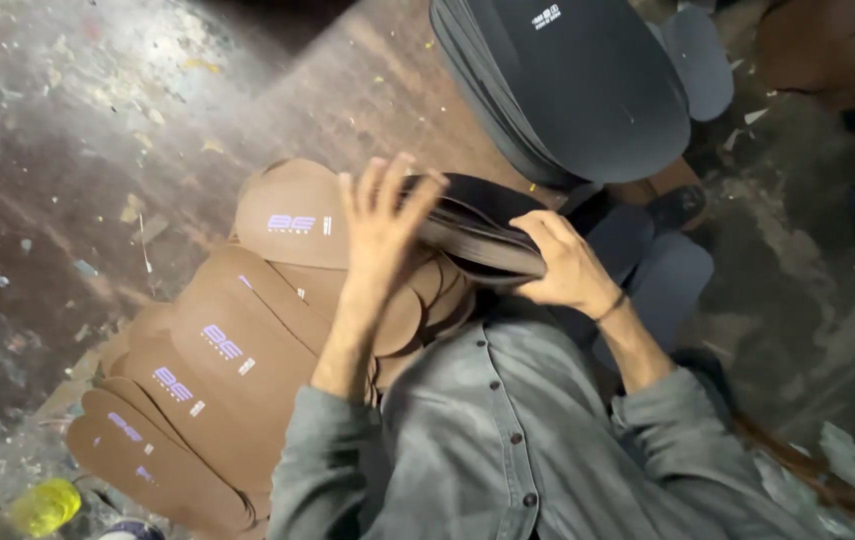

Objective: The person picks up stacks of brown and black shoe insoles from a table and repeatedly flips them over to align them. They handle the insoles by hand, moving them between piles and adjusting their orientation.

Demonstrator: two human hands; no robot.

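Right hand point(568, 265) fingers clamp thin black insole-shaped foam sheet stack point(483, 225) above fanned brown insoles point(248, 340), left hand point(383, 215) splayed open against its edge; best squared flush, firm pinch.

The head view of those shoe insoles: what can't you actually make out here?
- How many dark insoles are in the held stack: left hand and right hand cover it.
- Brown insoles, lower ends: hidden by the grey sleeve.
- Big dark stack: cut off by the top edge.
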